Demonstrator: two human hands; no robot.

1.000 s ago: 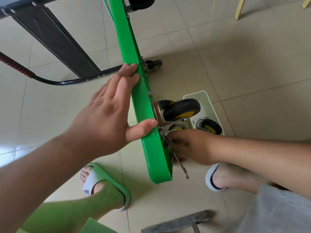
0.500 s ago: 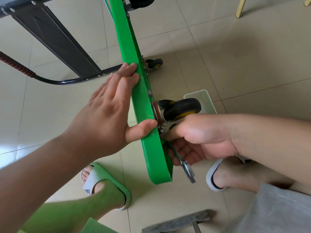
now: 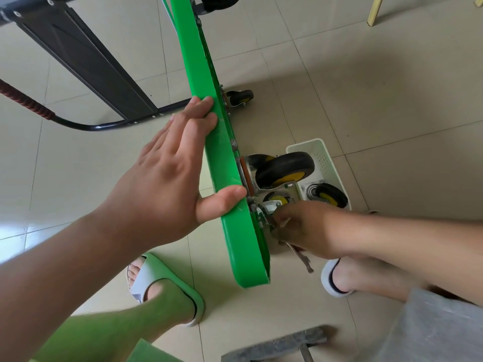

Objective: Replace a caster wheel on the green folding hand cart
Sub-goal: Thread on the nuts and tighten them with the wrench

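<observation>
A green plastic folding hand cart deck [image 3: 230, 223] stands on edge on the beige tiled floor [image 3: 392, 113]. The left hand [image 3: 162, 184] presses flat against the deck, fingers straight, thumb laid over the edge. The right hand [image 3: 300, 226] curls round a silver metal wrench [image 3: 300, 256] at the mounting bolts of a black-and-yellow caster wheel [image 3: 285, 169] fixed to the deck's underside. Just beside it, a white plastic basket [image 3: 320, 155] holds another black-and-yellow caster [image 3: 330, 198]. The job looks mid-way: bolts are being worked, though whether they are being loosened or tightened cannot be told.
</observation>
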